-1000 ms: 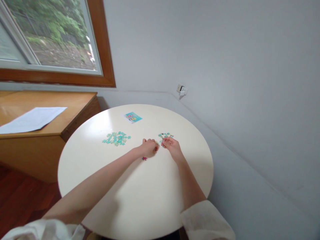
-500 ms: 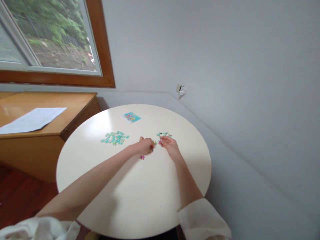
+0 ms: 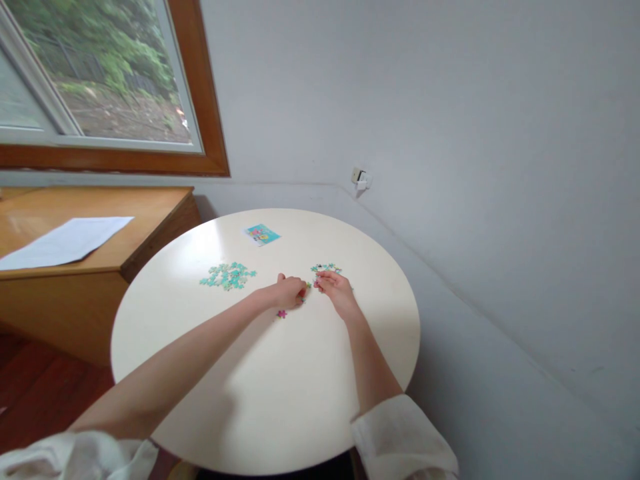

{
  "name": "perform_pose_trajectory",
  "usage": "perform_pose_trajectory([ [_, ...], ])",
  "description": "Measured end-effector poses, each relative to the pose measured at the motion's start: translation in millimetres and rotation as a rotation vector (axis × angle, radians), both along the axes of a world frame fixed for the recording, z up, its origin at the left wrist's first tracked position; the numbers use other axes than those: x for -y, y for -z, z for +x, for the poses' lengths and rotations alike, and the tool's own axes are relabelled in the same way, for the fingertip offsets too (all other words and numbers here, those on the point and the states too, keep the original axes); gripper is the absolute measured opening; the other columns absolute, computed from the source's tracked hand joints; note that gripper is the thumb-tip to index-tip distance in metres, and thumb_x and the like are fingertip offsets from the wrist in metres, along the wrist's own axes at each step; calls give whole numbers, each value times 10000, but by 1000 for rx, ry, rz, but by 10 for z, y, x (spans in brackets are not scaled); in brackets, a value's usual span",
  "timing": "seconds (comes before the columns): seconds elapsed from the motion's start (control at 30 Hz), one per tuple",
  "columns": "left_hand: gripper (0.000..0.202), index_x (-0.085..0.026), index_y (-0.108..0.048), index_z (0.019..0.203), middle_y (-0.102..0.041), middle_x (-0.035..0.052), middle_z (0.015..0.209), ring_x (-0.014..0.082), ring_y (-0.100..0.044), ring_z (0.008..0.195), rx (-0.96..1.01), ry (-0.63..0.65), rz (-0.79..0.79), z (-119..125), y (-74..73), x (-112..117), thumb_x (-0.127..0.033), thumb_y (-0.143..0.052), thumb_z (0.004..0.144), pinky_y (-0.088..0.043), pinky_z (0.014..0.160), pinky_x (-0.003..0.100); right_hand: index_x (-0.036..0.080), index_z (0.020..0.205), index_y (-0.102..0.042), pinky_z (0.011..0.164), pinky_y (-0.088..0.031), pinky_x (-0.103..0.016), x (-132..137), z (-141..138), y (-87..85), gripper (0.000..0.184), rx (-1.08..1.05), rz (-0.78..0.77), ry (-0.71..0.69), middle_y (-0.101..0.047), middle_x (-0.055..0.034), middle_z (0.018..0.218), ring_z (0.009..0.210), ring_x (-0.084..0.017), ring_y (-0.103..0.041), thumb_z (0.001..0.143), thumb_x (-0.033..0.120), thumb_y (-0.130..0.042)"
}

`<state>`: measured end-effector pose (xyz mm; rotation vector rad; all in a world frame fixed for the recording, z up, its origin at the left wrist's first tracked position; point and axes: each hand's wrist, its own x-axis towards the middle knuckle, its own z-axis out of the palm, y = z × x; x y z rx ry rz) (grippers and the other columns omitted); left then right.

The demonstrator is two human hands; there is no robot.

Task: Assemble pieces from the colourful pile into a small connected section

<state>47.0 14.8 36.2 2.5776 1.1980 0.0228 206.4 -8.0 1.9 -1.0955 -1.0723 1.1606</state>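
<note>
Head | puzzle pieces [image 3: 327, 269] | small, teal, clustered flat | pink piece [image 3: 281, 314] apart

The round table [image 3: 260, 400] is a glossy cream. On it, the scattered puzzle pieces [image 3: 227, 275] are turquoise with pale flecks, the smaller cluster [image 3: 327, 269] is turquoise with dark and white touches, and a single piece [image 3: 281, 314] is magenta pink. The card [image 3: 261, 234] is turquoise with a pink and yellow picture. The desk [image 3: 140, 207] is honey-coloured wood, the paper [image 3: 65, 240] white, the window frame [image 3: 200, 100] warm brown, the wall [image 3: 450, 133] pale grey, the floor [image 3: 45, 393] reddish brown, and the sleeve [image 3: 400, 437] off-white.
</note>
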Motion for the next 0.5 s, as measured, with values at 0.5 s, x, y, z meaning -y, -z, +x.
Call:
perform_pose_trajectory([
  [0.5,32,-146,-521,774,-603,1,690,110,-593,642,668,-202,-143,-201,123,80,-158,-507,748,-451,593,216,178,785,-672,595,-417,-268,48,-78,-75,373,88,15,27,-659,-15,671,608,-127,-574,522,432,-748],
])
